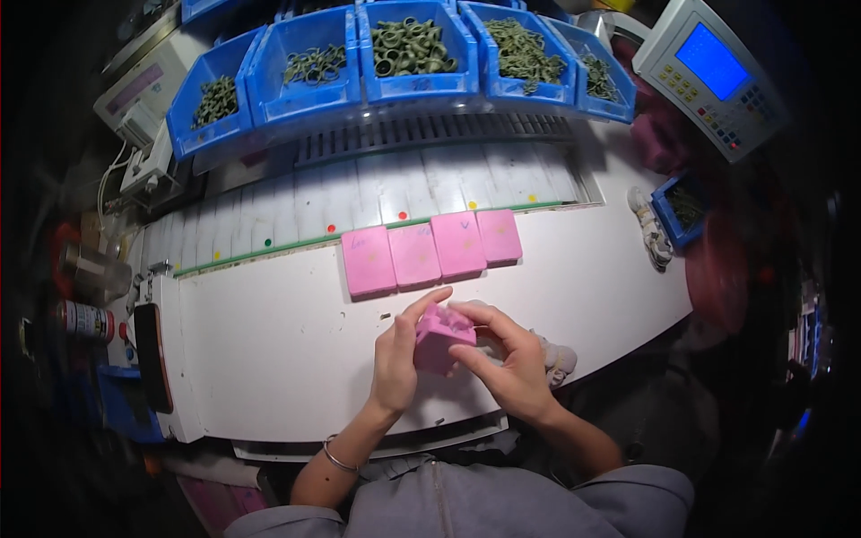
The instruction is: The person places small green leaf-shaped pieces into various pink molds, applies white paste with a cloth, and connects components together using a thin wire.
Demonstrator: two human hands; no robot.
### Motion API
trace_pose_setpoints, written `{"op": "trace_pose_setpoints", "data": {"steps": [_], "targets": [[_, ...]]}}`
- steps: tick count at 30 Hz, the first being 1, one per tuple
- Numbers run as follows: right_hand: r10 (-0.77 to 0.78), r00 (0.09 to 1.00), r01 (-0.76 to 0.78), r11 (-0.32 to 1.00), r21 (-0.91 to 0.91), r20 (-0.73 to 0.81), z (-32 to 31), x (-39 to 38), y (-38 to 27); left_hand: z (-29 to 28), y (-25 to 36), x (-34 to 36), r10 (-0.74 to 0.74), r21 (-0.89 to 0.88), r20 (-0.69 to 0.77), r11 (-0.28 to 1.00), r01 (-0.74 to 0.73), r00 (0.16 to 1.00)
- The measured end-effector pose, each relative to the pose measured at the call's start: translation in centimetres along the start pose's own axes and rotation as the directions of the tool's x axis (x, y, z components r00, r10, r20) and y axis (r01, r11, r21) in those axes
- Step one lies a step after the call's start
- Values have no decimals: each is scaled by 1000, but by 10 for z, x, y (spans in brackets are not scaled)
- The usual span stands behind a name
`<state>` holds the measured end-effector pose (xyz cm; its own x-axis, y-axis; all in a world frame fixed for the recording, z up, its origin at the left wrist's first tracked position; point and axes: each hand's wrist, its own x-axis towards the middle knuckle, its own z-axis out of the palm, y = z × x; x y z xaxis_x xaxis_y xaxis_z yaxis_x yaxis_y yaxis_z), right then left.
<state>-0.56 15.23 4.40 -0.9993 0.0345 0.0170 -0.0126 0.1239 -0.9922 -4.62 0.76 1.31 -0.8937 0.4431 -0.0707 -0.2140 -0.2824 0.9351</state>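
Observation:
A pink rubber mould (pixel 437 352) is held above the near middle of the white table, tilted, with an uneven hollow showing on its upper side. My left hand (pixel 393 360) is closed round its left side. My right hand (pixel 517 366) grips its right edge between thumb and fingers. Beyond my hands, several closed pink moulds (pixel 414 255) stand side by side in a row, with faint pen marks on top. Whether a piece sits inside the held mould I cannot make out.
Several blue bins (pixel 418 85) of small green rings and parts line the back. A scale or control panel with a blue screen (pixel 713 61) stands at back right. A phone (pixel 152 357) lies at left. Off-white crumpled bundles (pixel 649 229) lie at right; small green scraps dot the table (pixel 269 359).

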Motion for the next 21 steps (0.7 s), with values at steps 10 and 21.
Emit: {"op": "trace_pose_setpoints", "data": {"steps": [10,21], "targets": [[-9,976,48,984,-173,216,-13,24,-25,-10,10,-1,-34,-51,123,998,41,992],[-391,742,-32,790,-612,-545,-129,215,-34,-41,12,-15,-116,-75,-136,991,107,984]]}}
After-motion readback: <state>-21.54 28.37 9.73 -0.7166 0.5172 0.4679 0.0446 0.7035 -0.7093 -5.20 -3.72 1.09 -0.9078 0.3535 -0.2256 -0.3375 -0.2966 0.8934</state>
